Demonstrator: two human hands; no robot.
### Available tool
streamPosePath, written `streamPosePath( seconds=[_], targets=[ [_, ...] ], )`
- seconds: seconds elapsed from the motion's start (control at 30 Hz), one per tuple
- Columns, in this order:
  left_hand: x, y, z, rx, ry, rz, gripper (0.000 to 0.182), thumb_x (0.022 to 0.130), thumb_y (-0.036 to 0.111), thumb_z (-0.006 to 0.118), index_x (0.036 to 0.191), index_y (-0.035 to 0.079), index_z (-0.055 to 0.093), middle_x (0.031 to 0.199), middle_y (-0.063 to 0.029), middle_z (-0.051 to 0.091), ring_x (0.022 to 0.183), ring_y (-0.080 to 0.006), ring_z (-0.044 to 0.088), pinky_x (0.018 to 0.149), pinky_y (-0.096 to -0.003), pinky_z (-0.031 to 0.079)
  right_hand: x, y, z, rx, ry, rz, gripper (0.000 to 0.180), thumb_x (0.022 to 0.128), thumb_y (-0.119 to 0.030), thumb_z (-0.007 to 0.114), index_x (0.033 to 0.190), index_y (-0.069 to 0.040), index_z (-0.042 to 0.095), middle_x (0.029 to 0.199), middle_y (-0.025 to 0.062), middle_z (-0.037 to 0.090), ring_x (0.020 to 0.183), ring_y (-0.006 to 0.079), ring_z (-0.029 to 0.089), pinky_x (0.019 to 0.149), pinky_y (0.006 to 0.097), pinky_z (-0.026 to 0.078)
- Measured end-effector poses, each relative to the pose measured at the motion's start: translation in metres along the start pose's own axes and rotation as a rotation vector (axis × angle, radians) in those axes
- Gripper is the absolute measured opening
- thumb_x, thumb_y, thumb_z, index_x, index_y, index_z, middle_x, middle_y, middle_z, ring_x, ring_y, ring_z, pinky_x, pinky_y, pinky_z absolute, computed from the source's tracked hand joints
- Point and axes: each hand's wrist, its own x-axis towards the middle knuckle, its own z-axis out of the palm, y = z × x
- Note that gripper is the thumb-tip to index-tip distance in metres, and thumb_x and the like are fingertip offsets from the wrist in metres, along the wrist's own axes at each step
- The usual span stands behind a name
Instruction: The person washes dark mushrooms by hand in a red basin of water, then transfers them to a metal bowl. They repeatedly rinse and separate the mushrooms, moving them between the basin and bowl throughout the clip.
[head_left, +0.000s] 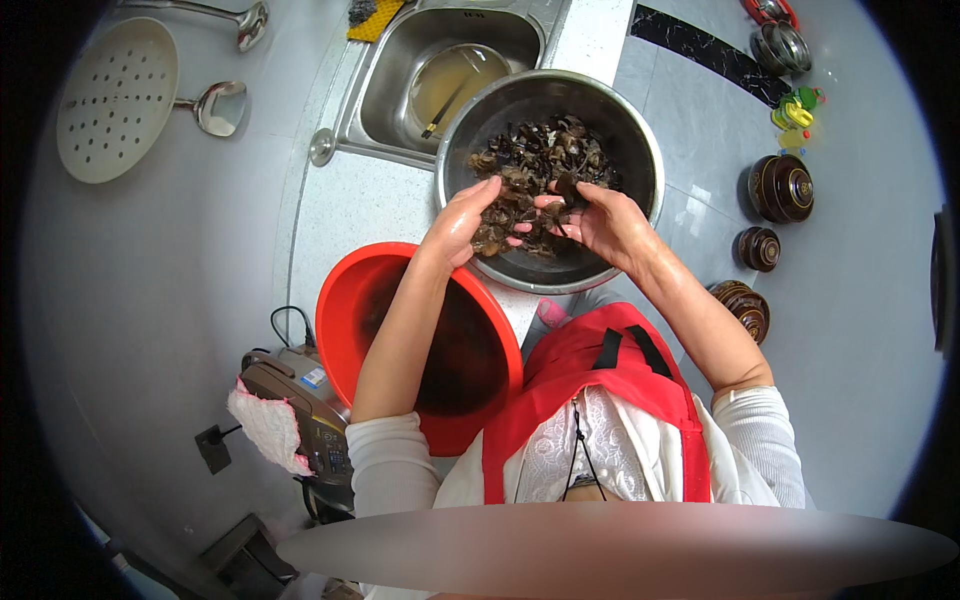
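Observation:
A wide stainless steel basin (480, 101) in front of me holds a heap of dark, wet pieces that look like wood ear mushrooms (551, 146). My left hand (461, 221) is cupped around a clump at the heap's near left, thumb on top, with some fingertips showing from among the pieces. Between the thumb and fingers of my right hand (604, 221) is a dark mushroom piece (568, 191). Both hands are wet and close together over the basin. At the near left, under my left forearm, stands a red plastic tub (341, 300) with dark contents, perhaps liquid.
The basin overlaps a steel sink (382, 97) with cloudy water and a slim dark-handled utensil (442, 112). A brown appliance (300, 390) with a cloth (262, 424) sits near the tub. A skimmer (120, 101) and ladles hang left. Brown lidded pots (784, 187) stand on the floor right.

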Motion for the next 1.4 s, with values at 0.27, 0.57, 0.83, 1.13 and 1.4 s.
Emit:
streamPosePath(
  seconds=[0.27, 0.57, 0.83, 1.13, 1.4],
  targets=[
    [-0.004, 0.002, 0.001, 0.1, -0.074, 0.039, 0.034, 0.097, 0.014, 0.048, 0.128, 0.001, 0.048, 0.118, -0.0147, 0.061, 0.094, -0.0234, 0.066, 0.073, -0.0333, 0.058, -0.001, 0.002, -0.004, -0.095, -0.021, -0.053, 0.034, 0.091, -0.003, 0.043, 0.123, 0.005, 0.047, 0.117, 0.0177, 0.059, 0.108, 0.0276, 0.059, 0.089, 0.0368, 0.05],
    [0.001, 0.0, 0.007, 0.262, 0.004, 0.031, 0.031, 0.095, 0.01, 0.052, 0.125, 0.002, 0.053, 0.111, -0.0104, 0.065, 0.091, -0.0187, 0.066, 0.069, -0.0296, 0.057, 0.008, 0.012, -0.002, -0.403, 0.095, -0.105, 0.039, 0.081, 0.0, 0.058, 0.119, 0.002, 0.049, 0.112, 0.0119, 0.059, 0.098, 0.0207, 0.059, 0.082, 0.0313, 0.05],
    [0.013, 0.003, -0.003, -0.104, 0.012, -0.015, 0.054, 0.1, 0.04, 0.04, 0.128, -0.005, 0.046, 0.12, -0.0216, 0.059, 0.103, -0.0337, 0.064, 0.079, -0.0411, 0.057, 0.017, 0.015, -0.008, -0.381, 0.201, -0.139, 0.048, 0.081, -0.003, 0.059, 0.126, 0.005, 0.043, 0.118, 0.0164, 0.056, 0.106, 0.0245, 0.057, 0.091, 0.037, 0.049],
    [0.022, -0.002, 0.001, -0.46, -0.217, 0.159, 0.074, 0.096, 0.058, 0.03, 0.137, -0.003, 0.037, 0.137, -0.0259, 0.044, 0.126, -0.0427, 0.044, 0.105, -0.052, 0.037, 0.015, 0.036, -0.01, -1.334, 0.423, -0.63, 0.052, 0.079, -0.004, 0.067, 0.128, 0.001, 0.05, 0.111, 0.0157, 0.058, 0.099, 0.021, 0.059, 0.09, 0.0295, 0.047],
    [0.023, -0.006, 0.017, -0.467, -0.186, 0.205, 0.076, 0.096, 0.059, 0.03, 0.146, 0.003, 0.022, 0.139, -0.0263, 0.04, 0.128, -0.0372, 0.042, 0.109, -0.0501, 0.032, 0.009, 0.043, 0.013, -0.978, 0.344, -0.593, 0.036, 0.078, -0.002, 0.069, 0.112, 0.001, 0.057, 0.079, 0.0053, 0.06, 0.066, 0.0117, 0.058, 0.064, 0.0258, 0.049]
  ],
)
